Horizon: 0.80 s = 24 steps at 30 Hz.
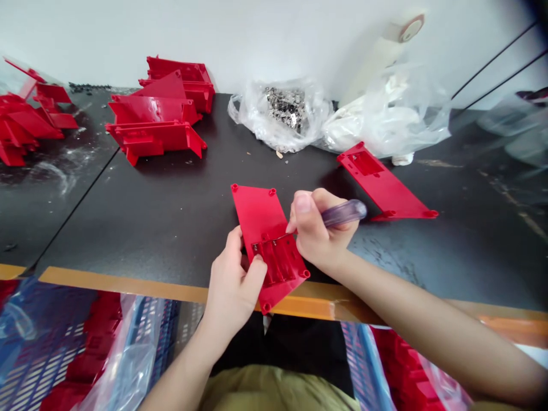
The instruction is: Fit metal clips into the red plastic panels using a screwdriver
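Note:
A red plastic panel (pixel 259 211) with a slotted battery compartment lies tilted over the table's front edge. My left hand (pixel 233 279) grips its left side, thumb on the compartment. Small metal springs (pixel 274 242) sit at the top of the slots. My right hand (pixel 319 228) is closed round the purple translucent handle of a screwdriver (pixel 345 213). The tool's thin shaft reaches left to the springs at the compartment's upper edge; its exact tip is hard to make out. To the right, a similar red panel (pixel 391 185) rests on the table.
Behind are a plastic bag of small metal parts (pixel 285 108) and another bag with white contents (pixel 385 120). Stacked red panels (pixel 156 114) stand at the back left, with more red parts (pixel 29 120) further left. Blue crates (pixel 148 325) holding red parts flank me below the taped table edge (pixel 128 281).

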Each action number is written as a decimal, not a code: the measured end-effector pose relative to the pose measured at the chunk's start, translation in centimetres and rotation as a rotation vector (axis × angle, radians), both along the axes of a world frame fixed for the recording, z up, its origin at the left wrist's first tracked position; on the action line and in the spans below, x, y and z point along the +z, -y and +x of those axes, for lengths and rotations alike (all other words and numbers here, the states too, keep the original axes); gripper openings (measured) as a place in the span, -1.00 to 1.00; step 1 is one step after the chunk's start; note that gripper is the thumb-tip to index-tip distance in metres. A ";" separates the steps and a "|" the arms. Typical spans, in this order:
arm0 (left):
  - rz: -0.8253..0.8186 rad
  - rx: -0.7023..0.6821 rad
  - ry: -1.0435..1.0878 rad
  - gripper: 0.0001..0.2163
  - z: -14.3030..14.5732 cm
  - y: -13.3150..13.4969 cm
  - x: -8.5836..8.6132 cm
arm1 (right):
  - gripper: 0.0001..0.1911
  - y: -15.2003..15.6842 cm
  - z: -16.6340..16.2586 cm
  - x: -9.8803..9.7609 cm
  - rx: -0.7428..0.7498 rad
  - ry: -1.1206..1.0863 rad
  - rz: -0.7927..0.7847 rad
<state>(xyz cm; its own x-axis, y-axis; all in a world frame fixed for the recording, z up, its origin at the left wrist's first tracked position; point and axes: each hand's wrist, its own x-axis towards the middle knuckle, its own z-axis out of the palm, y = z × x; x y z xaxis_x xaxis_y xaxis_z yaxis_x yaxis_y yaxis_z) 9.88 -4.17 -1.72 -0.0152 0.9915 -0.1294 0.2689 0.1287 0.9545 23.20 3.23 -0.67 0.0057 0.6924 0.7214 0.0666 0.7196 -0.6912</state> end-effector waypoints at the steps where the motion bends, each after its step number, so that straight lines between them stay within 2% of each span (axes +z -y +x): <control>1: -0.003 -0.002 -0.001 -0.60 0.0 0.0 0.0 | -0.52 -0.1 -0.1 -0.3 0.005 -0.038 -0.003; 5: -0.007 -0.007 -0.006 -0.58 -0.1 0.1 0.2 | -0.50 -0.4 -0.5 -1.1 0.007 -0.125 -0.001; 10: 0.010 0.016 -0.017 -0.59 0.1 0.0 0.3 | -0.50 -0.2 -0.6 -0.8 -0.034 -0.151 -0.028; 14: 0.028 0.023 -0.041 -0.59 0.1 -0.1 0.2 | -0.52 0.3 -0.4 -0.3 -0.068 -0.058 0.024; 19: 0.018 -0.002 0.010 -0.60 -0.1 0.0 0.0 | -0.50 0.5 -0.3 -0.1 -0.037 0.083 0.099; 24: 0.010 -0.013 0.026 -0.57 -0.1 0.0 0.3 | -0.47 0.0 -0.9 -0.5 -0.061 -0.042 -0.024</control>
